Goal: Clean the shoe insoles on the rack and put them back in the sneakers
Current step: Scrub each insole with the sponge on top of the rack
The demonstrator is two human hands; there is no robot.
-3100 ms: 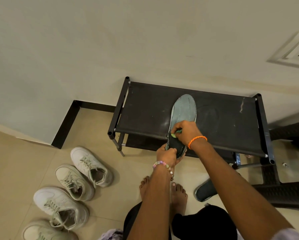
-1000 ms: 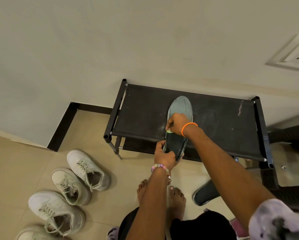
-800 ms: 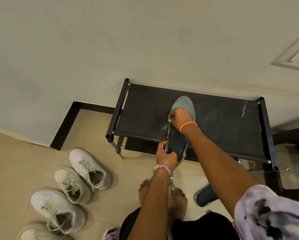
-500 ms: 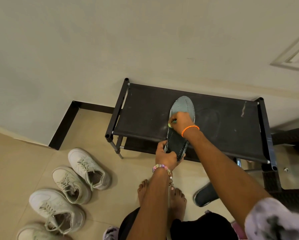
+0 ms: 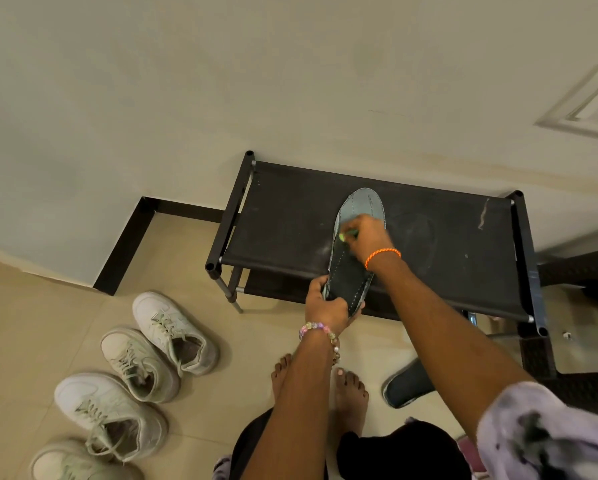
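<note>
— Where are your hands?
— Apart, both arms stretched down over the rack [image 5: 283, 216]. My left hand [image 5: 325, 304] grips the insole [image 5: 351, 271] by its heel; my right hand [image 5: 368, 235] pinches a small green thing [image 5: 346, 234] against it.
— And the insole?
— Flat on the top shelf, toe grey, heel end dark and overhanging the front edge.

Single head-worn wide-angle view, steeply down and forward, close above a black rack [image 5: 290, 216] against the wall [image 5: 221, 81].

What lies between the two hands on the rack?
In the head view, only the insole itself: left hand grips its heel, right hand scrubs nearer the toe, over the rack.
</note>
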